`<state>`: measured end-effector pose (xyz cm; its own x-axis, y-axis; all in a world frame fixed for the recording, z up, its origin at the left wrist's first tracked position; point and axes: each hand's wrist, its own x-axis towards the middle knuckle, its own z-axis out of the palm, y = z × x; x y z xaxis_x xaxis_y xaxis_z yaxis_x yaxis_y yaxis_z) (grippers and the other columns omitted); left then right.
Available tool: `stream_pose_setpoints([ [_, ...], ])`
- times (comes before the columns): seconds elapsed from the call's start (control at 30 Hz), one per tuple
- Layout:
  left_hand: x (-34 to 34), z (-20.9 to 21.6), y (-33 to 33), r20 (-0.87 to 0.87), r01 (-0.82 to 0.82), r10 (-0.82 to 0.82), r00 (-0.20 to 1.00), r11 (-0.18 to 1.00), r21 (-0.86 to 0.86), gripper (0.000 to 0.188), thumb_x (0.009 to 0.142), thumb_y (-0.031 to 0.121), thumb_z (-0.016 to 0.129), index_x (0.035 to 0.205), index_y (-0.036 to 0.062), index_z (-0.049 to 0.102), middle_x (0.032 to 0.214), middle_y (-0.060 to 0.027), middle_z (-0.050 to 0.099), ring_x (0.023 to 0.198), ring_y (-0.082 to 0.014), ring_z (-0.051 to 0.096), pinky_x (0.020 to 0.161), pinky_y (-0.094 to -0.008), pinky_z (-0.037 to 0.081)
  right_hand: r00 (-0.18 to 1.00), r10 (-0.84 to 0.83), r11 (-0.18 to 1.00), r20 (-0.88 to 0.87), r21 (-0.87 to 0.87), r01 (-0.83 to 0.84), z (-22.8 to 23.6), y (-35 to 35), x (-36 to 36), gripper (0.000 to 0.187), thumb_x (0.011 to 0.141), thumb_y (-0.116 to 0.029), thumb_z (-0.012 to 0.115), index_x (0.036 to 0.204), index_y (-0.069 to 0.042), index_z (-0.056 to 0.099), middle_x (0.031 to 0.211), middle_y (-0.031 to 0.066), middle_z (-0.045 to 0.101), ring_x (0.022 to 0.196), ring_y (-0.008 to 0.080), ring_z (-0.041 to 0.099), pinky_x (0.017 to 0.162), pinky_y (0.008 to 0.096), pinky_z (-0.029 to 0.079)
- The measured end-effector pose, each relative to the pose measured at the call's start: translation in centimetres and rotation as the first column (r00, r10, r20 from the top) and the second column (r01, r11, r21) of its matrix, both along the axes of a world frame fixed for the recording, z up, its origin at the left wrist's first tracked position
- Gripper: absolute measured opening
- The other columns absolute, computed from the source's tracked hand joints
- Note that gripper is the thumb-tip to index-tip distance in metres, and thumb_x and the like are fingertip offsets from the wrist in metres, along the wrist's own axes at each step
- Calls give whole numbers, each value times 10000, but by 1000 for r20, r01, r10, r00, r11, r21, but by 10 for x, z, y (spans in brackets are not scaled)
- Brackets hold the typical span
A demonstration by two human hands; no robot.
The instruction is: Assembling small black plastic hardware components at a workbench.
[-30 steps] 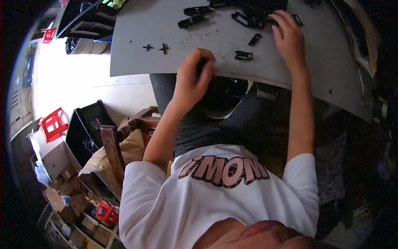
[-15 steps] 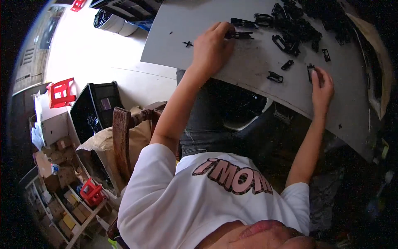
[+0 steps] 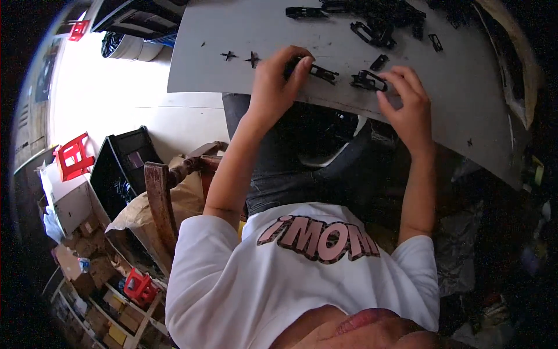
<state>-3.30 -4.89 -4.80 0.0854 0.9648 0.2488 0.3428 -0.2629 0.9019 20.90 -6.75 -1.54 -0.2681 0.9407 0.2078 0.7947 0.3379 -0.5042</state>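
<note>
My left hand (image 3: 278,80) is closed on a long, slotted black plastic part (image 3: 323,73), which sticks out to the right of the thumb. The hand hides the part's left end. My right hand (image 3: 410,104) has its thumb and fingertips around the right end of a black open plastic frame (image 3: 379,82). This frame overlaps or touches another small black part (image 3: 359,79), and I cannot tell where one ends. Left of my left hand lie two cross-shaped black pieces, one nearer (image 3: 252,59) and one farther (image 3: 228,55).
Black plastic parts (image 3: 378,32) are heaped at the back of the grey table (image 3: 197,72). Single pieces (image 3: 379,62) lie nearer. On the left stand a wooden chair (image 3: 158,192), a black crate (image 3: 119,163), a red stool (image 3: 74,158) and a white bucket (image 3: 136,47).
My right hand has moved left with its black frame, toward my left hand. My left hand has drawn nearer with its part. A second cross-shaped piece has come into view. The whole view has shifted.
</note>
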Motion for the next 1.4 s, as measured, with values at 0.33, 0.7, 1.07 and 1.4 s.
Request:
stream_pose_setpoints([
  [0.33, 1, 2, -5, -64, -22, 20, 998, 999, -34, 145, 846, 172, 587, 875, 31, 599, 698, -165, 597, 630, -320, 594, 566, -355, 456, 965, 47, 999, 257, -1, -49, 5, -4, -17, 288, 775, -110, 652, 1031, -24, 554, 1027, 100, 530, 898, 282, 576, 715, 356, 486],
  [0.7, 12, 7, -10, -129, 20, -34, 991, 994, -105, 135, 839, 146, 588, 872, 16, 588, 752, -184, 614, 687, -345, 614, 597, -380, 473, 996, 86, 995, -40, -42, -87, 4, -1, -57, 284, 741, -31, 602, 1018, -11, 539, 984, 126, 533, 881, 294, 574, 717, 376, 477],
  [1.07, 26, 8, -16, -19, -10, 9, 1000, 998, -54, 133, 823, 133, 606, 889, 18, 593, 766, -192, 605, 706, -357, 610, 603, -375, 482, 993, 115, 993, -18, -11, -115, 11, -5, -64, 323, 708, 2, 627, 1021, 5, 544, 995, 138, 533, 873, 331, 563, 732, 380, 473],
  [1.4, 18, 24, -25, 216, 263, -230, 949, 955, -140, 246, 796, 65, 630, 1035, 30, 582, 913, -141, 640, 841, -228, 636, 739, -311, 488, 978, 13, 978, -206, -199, -55, 7, -17, -46, 297, 750, -61, 672, 1022, 7, 572, 970, 90, 537, 826, 197, 551, 688, 305, 458],
])
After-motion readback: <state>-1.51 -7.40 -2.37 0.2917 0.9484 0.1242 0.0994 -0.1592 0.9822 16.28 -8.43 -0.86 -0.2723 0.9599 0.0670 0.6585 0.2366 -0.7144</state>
